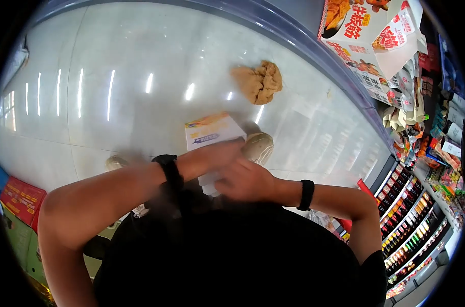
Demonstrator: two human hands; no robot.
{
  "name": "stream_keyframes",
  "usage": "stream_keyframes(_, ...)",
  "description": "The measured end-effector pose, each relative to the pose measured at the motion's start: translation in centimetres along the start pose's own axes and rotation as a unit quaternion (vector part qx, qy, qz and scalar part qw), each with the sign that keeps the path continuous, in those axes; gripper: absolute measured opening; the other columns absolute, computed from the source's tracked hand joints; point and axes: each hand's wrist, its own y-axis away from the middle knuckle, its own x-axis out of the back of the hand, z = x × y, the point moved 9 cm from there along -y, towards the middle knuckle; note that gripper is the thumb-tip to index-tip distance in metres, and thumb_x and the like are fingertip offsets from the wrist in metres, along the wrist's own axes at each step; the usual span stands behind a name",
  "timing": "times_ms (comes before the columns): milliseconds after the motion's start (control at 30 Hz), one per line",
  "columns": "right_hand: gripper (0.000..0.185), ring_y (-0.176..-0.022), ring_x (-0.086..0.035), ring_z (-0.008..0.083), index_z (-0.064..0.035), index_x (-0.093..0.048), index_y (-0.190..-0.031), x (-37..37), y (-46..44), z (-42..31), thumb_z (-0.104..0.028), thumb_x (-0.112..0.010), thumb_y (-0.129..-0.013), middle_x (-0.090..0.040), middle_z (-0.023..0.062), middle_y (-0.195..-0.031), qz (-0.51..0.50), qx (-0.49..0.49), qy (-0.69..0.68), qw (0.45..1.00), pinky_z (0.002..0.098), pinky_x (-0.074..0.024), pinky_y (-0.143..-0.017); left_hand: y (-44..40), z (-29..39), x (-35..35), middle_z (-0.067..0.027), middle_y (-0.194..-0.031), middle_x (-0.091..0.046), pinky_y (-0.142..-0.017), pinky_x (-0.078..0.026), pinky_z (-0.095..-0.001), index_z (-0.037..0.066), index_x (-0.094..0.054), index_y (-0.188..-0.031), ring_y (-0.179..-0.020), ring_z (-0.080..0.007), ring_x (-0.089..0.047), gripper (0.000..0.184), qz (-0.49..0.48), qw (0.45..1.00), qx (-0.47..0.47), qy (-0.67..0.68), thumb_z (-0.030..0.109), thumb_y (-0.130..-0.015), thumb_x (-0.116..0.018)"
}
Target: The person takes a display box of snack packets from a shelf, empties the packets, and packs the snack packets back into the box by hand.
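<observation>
A white box [209, 126] with an orange picture and purple lettering is in front of my body. My left hand [226, 153] lies across its near side, blurred, with its fingers hidden. Close against it, my right hand [246, 180] has bent fingers beside a pale white surface [208, 182], perhaps a lower part of the same box. What the right fingers hold is hidden. Each wrist wears a black band.
Crumpled brown paper [263, 82] lies on the shiny floor [140, 51] ahead. My shoe [259, 146] shows beyond the hands. Snack boxes [363, 46] stand at upper right, above shelves of small goods [406, 220]. A red box [22, 198] is at left.
</observation>
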Motion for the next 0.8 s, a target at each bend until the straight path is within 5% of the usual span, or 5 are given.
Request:
stream_keyframes(267,0.008,-0.081,-0.06,0.0233,-0.0118,-0.061,-0.078,0.4,-0.5,0.2,-0.011,-0.069,-0.076,-0.06,0.0057,-0.086,-0.01,0.004,-0.012,1.0,0.0323,-0.0506,-0.073,1.1,-0.1,1.6,-0.0094,-0.077,-0.057,-0.065,-0.046,-0.0381,0.006,-0.054,-0.084,-0.067,-0.0207,-0.05,0.021,0.144,0.983,-0.065,0.094,0.02,-0.095,-0.042)
stream_keyframes(500,0.008,-0.084,-0.058,0.0228,-0.0107,-0.059,-0.082,0.4,-0.6,0.2,-0.014,-0.063,-0.076,-0.056,0.0062,-0.084,-0.013,0.026,-0.024,0.999,0.0321,-0.0488,-0.08,1.4,-1.9,0.3,-0.0058,-0.075,-0.057,-0.061,-0.047,-0.0331,0.01,-0.055,-0.082,-0.064,-0.0171,-0.051,0.021,0.094,0.939,0.069,0.322,0.018,-0.095,-0.042)
stream_keyframes(567,0.008,-0.085,-0.059,0.0229,-0.0101,-0.059,-0.083,0.5,-0.7,-0.1,-0.014,-0.063,-0.077,-0.057,0.0064,-0.085,-0.005,0.024,-0.033,0.999,0.0322,-0.0489,-0.081,1.7,-2.2,-0.9,0.0015,-0.085,-0.058,-0.067,-0.048,-0.0292,0.015,-0.058,-0.09,-0.074,-0.0083,-0.054,0.023,-0.028,0.941,0.126,0.313,0.034,-0.101,-0.052)
stream_keyframes(700,0.01,-0.087,-0.059,0.0235,-0.009,-0.061,-0.086,-0.5,-0.1,-0.6,-0.014,-0.063,-0.077,-0.059,0.0072,-0.088,-0.039,0.028,-0.05,0.998,0.0341,-0.0491,-0.083,1.3,-4.0,-3.3,0.0006,-0.084,-0.059,-0.067,-0.048,-0.0288,0.015,-0.06,-0.093,-0.074,-0.0082,-0.054,0.023,-0.002,0.906,0.05,0.421,0.034,-0.101,-0.051)
stream_keyframes(800,0.012,-0.089,-0.06,0.0243,-0.0083,-0.062,-0.088,-0.2,0.1,-0.8,-0.013,-0.063,-0.077,-0.061,0.0078,-0.09,-0.038,0.037,-0.038,0.998,0.0352,-0.0492,-0.085,1.6,-2.6,-2.5,-0.0061,-0.086,-0.059,-0.065,-0.048,-0.0322,0.01,-0.054,-0.088,-0.072,-0.0146,-0.053,0.019,0.039,0.952,0.02,0.302,0.019,-0.099,-0.041)
